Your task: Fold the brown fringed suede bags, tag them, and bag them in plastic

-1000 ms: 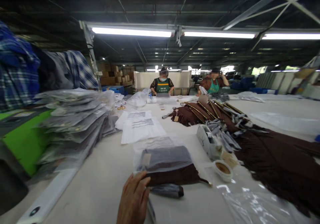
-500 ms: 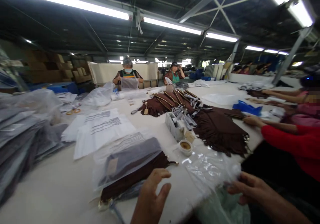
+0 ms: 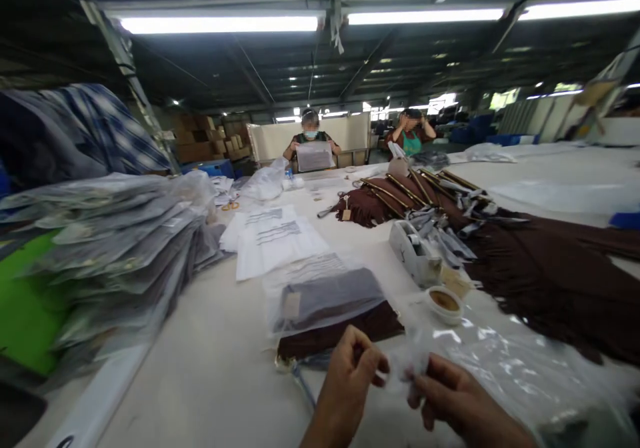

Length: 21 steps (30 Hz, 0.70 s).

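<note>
Low in the middle, my left hand (image 3: 350, 378) has its fingers curled into a pinch at the edge of a small translucent plastic piece (image 3: 407, 363), which looks blurred. Its other side is gripped by my right hand (image 3: 450, 391), thumb against fingers. Just beyond my left hand lies a folded dark brown fabric item (image 3: 345, 331), partly inside a frosted plastic bag (image 3: 320, 271) with printed lines and a tan tag. Right of my hands, a glossy clear plastic sheet (image 3: 500, 351) spreads over the table. A round white tub (image 3: 445, 305) with brown contents stands behind it.
Stacked bagged items (image 3: 135, 235) rise at left. Printed white bags (image 3: 280, 238) lie mid-table near orange scissors (image 3: 231, 206). A narrow white box (image 3: 413, 251) stands before brown fringed goods (image 3: 370, 205) with gold-coloured rods. Two people face me across the table; one holds a grey bag (image 3: 314, 157).
The view has swung left. My right hand has come in beside my left with the plastic piece between them. My left fingers, apart before, are now closed. A person opposite has raised both hands.
</note>
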Tool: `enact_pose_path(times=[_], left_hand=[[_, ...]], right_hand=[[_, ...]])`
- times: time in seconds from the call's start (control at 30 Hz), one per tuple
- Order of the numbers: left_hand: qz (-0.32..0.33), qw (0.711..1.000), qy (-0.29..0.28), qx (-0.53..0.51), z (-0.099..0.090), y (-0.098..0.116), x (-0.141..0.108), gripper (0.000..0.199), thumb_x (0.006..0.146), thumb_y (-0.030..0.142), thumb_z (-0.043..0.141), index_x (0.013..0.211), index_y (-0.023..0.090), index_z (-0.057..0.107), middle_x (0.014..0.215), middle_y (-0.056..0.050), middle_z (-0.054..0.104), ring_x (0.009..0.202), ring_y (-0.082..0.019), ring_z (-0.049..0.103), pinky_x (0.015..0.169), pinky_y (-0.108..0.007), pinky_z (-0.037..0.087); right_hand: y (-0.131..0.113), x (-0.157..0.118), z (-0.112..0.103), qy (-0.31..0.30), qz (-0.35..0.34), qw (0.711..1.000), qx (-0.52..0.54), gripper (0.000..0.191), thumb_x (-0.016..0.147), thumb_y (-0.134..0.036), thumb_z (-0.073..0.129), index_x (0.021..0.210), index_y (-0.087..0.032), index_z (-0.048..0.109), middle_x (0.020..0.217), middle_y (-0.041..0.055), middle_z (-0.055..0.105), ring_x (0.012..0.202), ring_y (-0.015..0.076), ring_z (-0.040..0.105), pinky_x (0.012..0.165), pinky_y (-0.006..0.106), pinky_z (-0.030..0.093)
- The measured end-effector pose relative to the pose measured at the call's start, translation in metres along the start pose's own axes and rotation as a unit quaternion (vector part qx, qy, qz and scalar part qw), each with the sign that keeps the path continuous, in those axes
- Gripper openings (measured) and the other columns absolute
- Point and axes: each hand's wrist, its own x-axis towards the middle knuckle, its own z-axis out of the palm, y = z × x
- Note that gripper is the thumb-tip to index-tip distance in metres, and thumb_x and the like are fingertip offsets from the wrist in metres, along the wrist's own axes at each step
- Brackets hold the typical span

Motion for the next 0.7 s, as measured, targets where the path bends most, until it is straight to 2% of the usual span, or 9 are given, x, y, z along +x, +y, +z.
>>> enact_pose_path(times=[0.07,0.13,0.23,0.3,0.37,0.43,0.53,0.6,0.7], left_hand=[[0.002,0.999,-0.016,0.03,-0.004,-0.001,-0.004,0.04,0.084,0.055,0.061,0.099,0.018,0.059,0.091,-0.004,0.065,0.083,-0.019,0.059,0.077,-0.031,0.046],[0.004,0.998,-0.015,0.068,-0.004,-0.001,-0.005,0.036,0.082,0.051,0.064,0.1,0.019,0.063,0.089,-0.003,0.065,0.083,-0.019,0.059,0.078,-0.03,0.044],[0.013,0.994,0.05,0.095,-0.004,0.0,-0.003,0.029,0.088,0.047,0.057,0.088,0.019,0.065,0.087,-0.002,0.063,0.083,-0.018,0.057,0.077,-0.028,0.042],[0.014,0.993,0.074,0.093,-0.009,0.002,0.0,0.033,0.092,0.05,0.051,0.089,0.019,0.063,0.088,-0.002,0.063,0.083,-0.017,0.055,0.075,-0.027,0.041],[-0.002,0.996,0.057,0.074,-0.016,0.002,0.001,0.037,0.093,0.053,0.048,0.086,0.019,0.059,0.082,-0.002,0.062,0.077,-0.016,0.055,0.071,-0.026,0.041],[-0.024,0.998,0.031,0.048,-0.021,0.0,0.003,0.039,0.093,0.056,0.047,0.081,0.019,0.055,0.074,0.0,0.061,0.069,-0.015,0.053,0.065,-0.025,0.04],[-0.044,0.998,0.009,0.032,-0.024,-0.005,0.006,0.039,0.094,0.056,0.046,0.083,0.019,0.053,0.069,0.002,0.059,0.064,-0.013,0.052,0.062,-0.024,0.039],[-0.041,0.998,0.007,0.056,-0.025,-0.009,0.008,0.039,0.094,0.055,0.046,0.081,0.019,0.054,0.068,0.002,0.057,0.065,-0.014,0.052,0.063,-0.025,0.038],[-0.026,0.996,0.007,0.079,-0.027,-0.01,0.011,0.044,0.094,0.058,0.04,0.082,0.018,0.056,0.075,-0.001,0.058,0.071,-0.015,0.053,0.067,-0.026,0.04]], right_hand=[[0.004,0.01,0.01,0.016,-0.011,0.999,-0.025,0.045,0.065,-0.056,0.08,0.083,-0.016,0.07,0.066,-0.0008,0.059,0.055,0.0093,0.051,0.048,0.02,0.043],[0.009,0.018,0.021,0.011,-0.011,0.998,-0.065,0.042,0.065,-0.053,0.079,0.081,-0.016,0.069,0.063,-0.0021,0.056,0.054,0.0094,0.048,0.046,0.02,0.041],[0.015,0.025,0.024,-0.038,0.013,0.99,-0.135,0.036,0.068,-0.05,0.075,0.081,-0.017,0.067,0.061,-0.0032,0.054,0.053,0.0109,0.049,0.046,0.021,0.043],[0.013,0.028,0.013,-0.047,0.034,0.981,-0.186,0.037,0.071,-0.05,0.072,0.088,-0.018,0.068,0.062,-0.0025,0.057,0.054,0.0124,0.051,0.049,0.023,0.046],[0.007,0.03,-0.003,0.0,0.033,0.972,-0.234,0.041,0.074,-0.053,0.069,0.099,-0.02,0.069,0.073,0.0018,0.065,0.061,0.0154,0.057,0.056,0.026,0.049],[-0.001,0.032,-0.014,0.061,0.007,0.963,-0.262,0.049,0.074,-0.056,0.068,0.109,-0.021,0.067,0.096,0.0082,0.07,0.074,0.0198,0.063,0.063,0.029,0.052],[-0.012,0.035,-0.007,0.038,-0.016,0.968,-0.249,0.061,0.071,-0.057,0.071,0.122,-0.024,0.063,0.114,0.0108,0.068,0.089,0.0253,0.067,0.073,0.033,0.056],[-0.016,0.038,0.009,0.022,-0.027,0.974,-0.226,0.051,0.074,-0.056,0.069,0.113,-0.024,0.069,0.103,0.008,0.071,0.089,0.0251,0.067,0.078,0.033,0.055],[-0.016,0.044,0.032,0.095,-0.069,0.972,-0.205,0.032,0.076,-0.054,0.069,0.082,-0.023,0.075,0.087,0.0045,0.072,0.086,0.023,0.066,0.079,0.028,0.053]])
